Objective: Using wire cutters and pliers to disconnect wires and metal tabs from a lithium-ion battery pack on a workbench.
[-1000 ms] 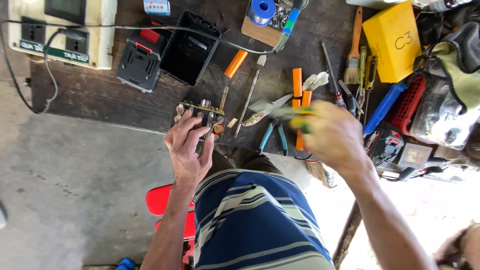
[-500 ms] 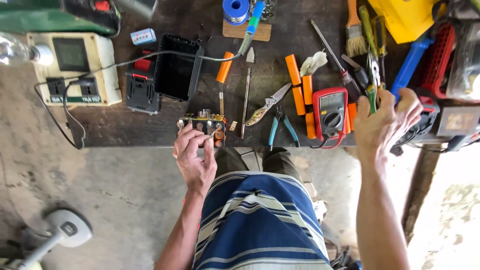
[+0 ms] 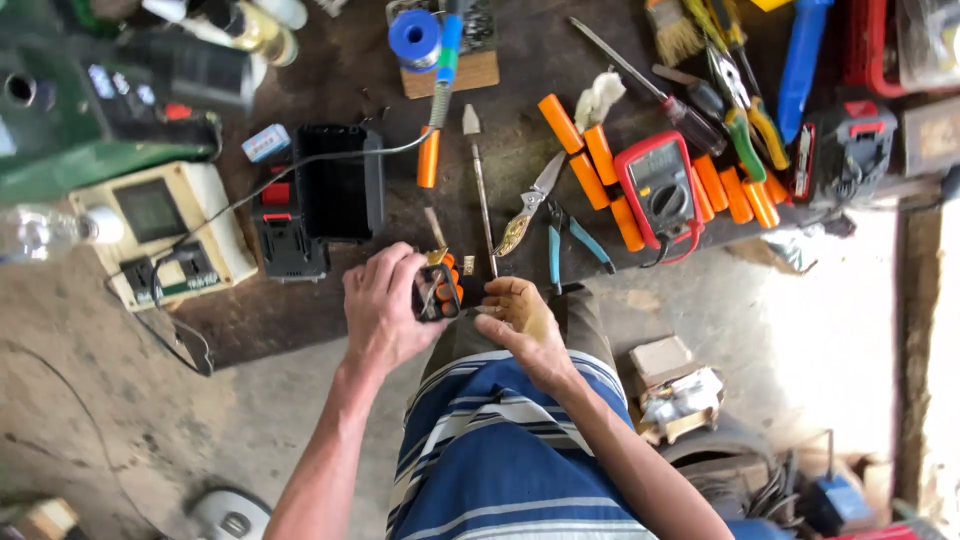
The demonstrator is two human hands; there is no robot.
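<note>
My left hand (image 3: pixel 383 305) grips a small battery pack (image 3: pixel 438 289) of orange cells in a black frame, held over my lap at the near edge of the dark board. Just right of the pack, my right hand (image 3: pixel 519 318) lies palm up with its fingers spread, its fingertips close to the pack and nothing in it. Beyond the hands lie a red multimeter (image 3: pixel 660 192), loose orange cells (image 3: pixel 588 152), blue-handled pliers (image 3: pixel 566 246), snips (image 3: pixel 528 208) and a soldering iron (image 3: pixel 435 120) with an orange grip.
A black tool battery case (image 3: pixel 338 183) and a cream-coloured meter box (image 3: pixel 165 233) sit to the left. Screwdrivers, a brush and green pliers (image 3: pixel 740 120) crowd the upper right. A cardboard box (image 3: pixel 670 390) stands on the concrete floor at right.
My right hand came back from the tools at the far right and now rests open beside the battery pack. The view has shifted closer over the board.
</note>
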